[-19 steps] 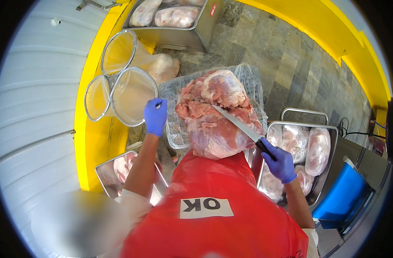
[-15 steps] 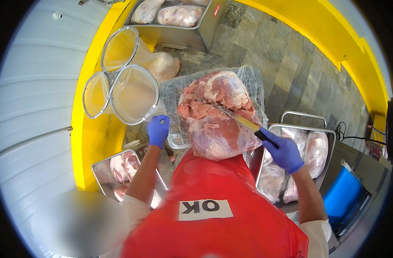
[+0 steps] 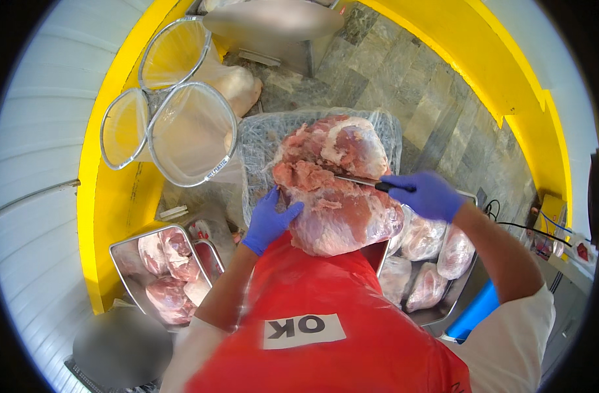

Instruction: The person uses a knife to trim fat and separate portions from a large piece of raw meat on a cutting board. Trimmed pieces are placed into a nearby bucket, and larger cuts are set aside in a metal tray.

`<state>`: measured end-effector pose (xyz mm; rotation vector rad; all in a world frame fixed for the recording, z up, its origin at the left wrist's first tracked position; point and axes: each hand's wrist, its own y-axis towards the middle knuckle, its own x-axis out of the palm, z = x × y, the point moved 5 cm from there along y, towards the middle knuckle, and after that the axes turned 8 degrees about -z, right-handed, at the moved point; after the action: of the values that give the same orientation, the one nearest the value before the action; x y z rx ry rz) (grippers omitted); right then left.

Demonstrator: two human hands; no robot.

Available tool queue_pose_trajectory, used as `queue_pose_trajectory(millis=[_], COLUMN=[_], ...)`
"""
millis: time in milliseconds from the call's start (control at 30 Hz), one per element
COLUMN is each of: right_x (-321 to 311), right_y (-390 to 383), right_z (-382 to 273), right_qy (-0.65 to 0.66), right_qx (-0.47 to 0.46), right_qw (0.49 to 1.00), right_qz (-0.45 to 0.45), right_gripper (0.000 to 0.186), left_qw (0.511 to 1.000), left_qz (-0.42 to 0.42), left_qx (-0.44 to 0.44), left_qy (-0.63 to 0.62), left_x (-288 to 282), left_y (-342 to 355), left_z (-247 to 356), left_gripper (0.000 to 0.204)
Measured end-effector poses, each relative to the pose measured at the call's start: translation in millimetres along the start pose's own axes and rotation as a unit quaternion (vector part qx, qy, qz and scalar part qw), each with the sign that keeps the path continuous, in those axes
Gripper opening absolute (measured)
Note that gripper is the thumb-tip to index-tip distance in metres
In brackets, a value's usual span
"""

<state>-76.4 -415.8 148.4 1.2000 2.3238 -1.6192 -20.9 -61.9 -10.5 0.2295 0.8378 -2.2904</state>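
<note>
A large slab of raw boned meat (image 3: 345, 219), opened along a rough red cleft, lies on a surface covered in clear plastic (image 3: 257, 147). My right hand (image 3: 429, 195), in a blue glove, is closed around the black handle of a knife (image 3: 360, 180). The blade lies across the meat with its tip in the cleft. My left hand (image 3: 270, 221), also gloved in blue, rests against the meat's left side, thumb and fingers spread and nothing gripped.
On the right, a metal bin (image 3: 437, 319) contains several plastic-wrapped meat pieces. A smaller metal tray (image 3: 118, 268) of raw cuts stands at the lower left. Round hoops with clear bags (image 3: 191, 134) stand at the far left. Behind is a tiled floor (image 3: 352, 49) beside yellow-edged walls (image 3: 93, 196).
My left hand has opened from a loose fist and moved to the meat's left edge. My right hand has risen, turning the knife flatter across the cleft.
</note>
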Motion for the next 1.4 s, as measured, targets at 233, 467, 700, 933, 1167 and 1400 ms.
queue_pose_trajectory(millis=[233, 467, 700, 933, 1167, 1400], right_x=[73, 133, 103, 111, 116, 113], right_y=[-49, -45, -46, -36, -49, -85], right_z=[-40, -26, -9, 2, 6, 15], right_qy=[-0.257, -0.141, -0.130, -0.097, -0.089, -0.067], right_qx=[0.027, 0.053, -0.008, -0.042, -0.008, 0.022], right_qw=[0.949, 0.951, 0.950, 0.943, 0.955, 0.960], right_qz=[0.179, 0.268, 0.283, 0.314, 0.283, 0.272], right_gripper=[0.052, 0.055, 0.055, 0.055, 0.056, 0.054], left_qw=[0.999, 0.981, 0.940, 0.969, 0.993, 0.983], left_qz=[0.040, 0.176, 0.205, 0.061, 0.077, 0.156], left_qx=[-0.037, 0.072, 0.213, 0.022, 0.030, -0.019], left_qy=[0.000, -0.034, 0.169, 0.239, 0.089, 0.094], left_x=[-10, -54, -47, -48, -63, -92], left_y=[-1, 10, 40, 94, 106, 70], left_z=[-16, 9, 95, 116, 71, -59], left_gripper=[0.090, 0.069, 0.032, 0.042, 0.035, 0.026])
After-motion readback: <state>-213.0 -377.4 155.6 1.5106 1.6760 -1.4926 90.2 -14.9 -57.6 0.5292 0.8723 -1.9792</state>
